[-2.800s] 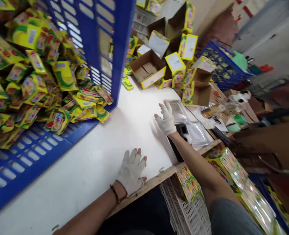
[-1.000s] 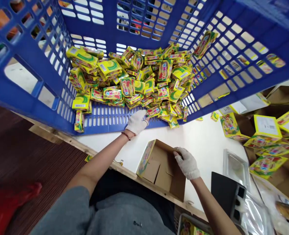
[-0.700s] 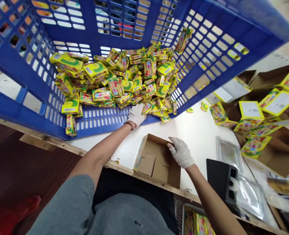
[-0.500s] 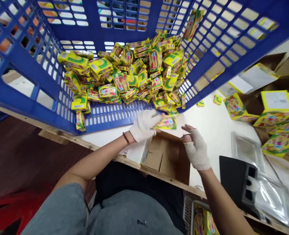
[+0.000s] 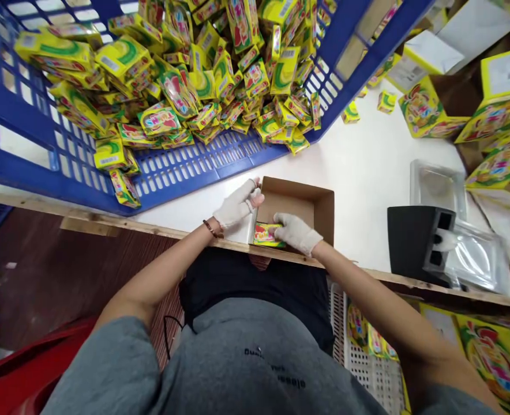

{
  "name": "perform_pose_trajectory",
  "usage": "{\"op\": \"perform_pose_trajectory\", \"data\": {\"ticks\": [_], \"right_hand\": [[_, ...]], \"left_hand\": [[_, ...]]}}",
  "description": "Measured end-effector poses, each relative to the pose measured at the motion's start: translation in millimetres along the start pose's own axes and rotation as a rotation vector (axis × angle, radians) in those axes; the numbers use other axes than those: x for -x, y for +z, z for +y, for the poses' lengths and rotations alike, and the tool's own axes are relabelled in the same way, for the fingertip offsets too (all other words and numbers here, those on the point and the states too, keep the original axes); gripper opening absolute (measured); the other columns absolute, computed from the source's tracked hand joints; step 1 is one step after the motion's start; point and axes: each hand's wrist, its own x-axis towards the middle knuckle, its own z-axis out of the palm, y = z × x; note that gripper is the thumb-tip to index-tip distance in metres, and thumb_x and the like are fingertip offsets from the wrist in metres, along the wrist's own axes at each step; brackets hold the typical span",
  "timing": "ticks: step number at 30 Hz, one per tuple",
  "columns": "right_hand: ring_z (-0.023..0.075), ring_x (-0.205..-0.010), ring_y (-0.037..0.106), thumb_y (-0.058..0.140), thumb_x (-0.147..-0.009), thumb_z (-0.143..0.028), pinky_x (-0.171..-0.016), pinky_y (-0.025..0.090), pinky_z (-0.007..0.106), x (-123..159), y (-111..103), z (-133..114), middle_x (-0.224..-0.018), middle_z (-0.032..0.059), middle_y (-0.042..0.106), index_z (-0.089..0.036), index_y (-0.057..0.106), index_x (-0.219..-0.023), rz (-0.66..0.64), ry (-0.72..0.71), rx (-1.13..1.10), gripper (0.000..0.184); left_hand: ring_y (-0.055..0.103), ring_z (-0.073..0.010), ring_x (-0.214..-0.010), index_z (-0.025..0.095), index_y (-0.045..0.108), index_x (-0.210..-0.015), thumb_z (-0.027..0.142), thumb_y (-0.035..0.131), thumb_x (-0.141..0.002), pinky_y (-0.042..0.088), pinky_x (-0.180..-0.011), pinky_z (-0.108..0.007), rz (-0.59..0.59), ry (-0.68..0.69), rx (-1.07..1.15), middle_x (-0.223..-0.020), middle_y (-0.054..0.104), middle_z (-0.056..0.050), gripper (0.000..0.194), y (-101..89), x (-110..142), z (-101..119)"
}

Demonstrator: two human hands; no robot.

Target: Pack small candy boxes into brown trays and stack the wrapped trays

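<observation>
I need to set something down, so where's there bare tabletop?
Widest: white tabletop between open carton and clear plastic tray. A thinner strip divides blue crate from carton. Crowded: the crate's heaped small boxes; the printed cartons, upper right.

A packing workshop is suggested by the view: a white worktable (image 5: 363,155) is edged with plain timber, 1 blue slotted crate (image 5: 339,101) is heaped with small yellow printed boxes (image 5: 203,86), open cardboard cartons (image 5: 419,109) are crowded at right, and a perforated white basket (image 5: 376,374) is kept below.

One carton (image 5: 298,195) holds one small box (image 5: 263,234); one crate (image 5: 220,159), dozens.
</observation>
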Motion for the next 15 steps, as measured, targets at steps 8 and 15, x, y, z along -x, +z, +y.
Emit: {"op": "perform_pose_trajectory", "data": {"ticks": [8, 15], "right_hand": [[0.0240, -0.099, 0.064, 0.060, -0.096, -0.018, -0.084, 0.043, 0.032, -5.3, 11.8, -12.5, -0.114, 0.0140, 0.070, -0.017, 0.081, -0.111, -0.082, -0.239, 0.646, 0.026], [0.0236, -0.103, 0.066, 0.062, -0.089, -0.009, -0.087, 0.045, 0.030, -13.2, 20.0, -6.7, -0.119, 0.0131, 0.071, -0.018, 0.079, -0.122, -0.058, -0.239, 0.585, 0.038]], "left_hand": [[0.062, -0.0339, -0.130, 0.019, 0.071, -0.128, 0.051, 0.065, -0.095, 0.047, -0.118, -0.049, 0.152, 0.081, -0.442, -0.133, 0.069, -0.015, 0.046, -38.8, -33.9, 14.4], [0.040, -0.0421, -0.153, 0.011, 0.044, -0.158, 0.031, 0.082, -0.080, 0.031, -0.128, -0.057, 0.896, -0.308, -0.721, -0.164, 0.041, -0.026, 0.089, -162.8, -127.9, 44.4]]}}
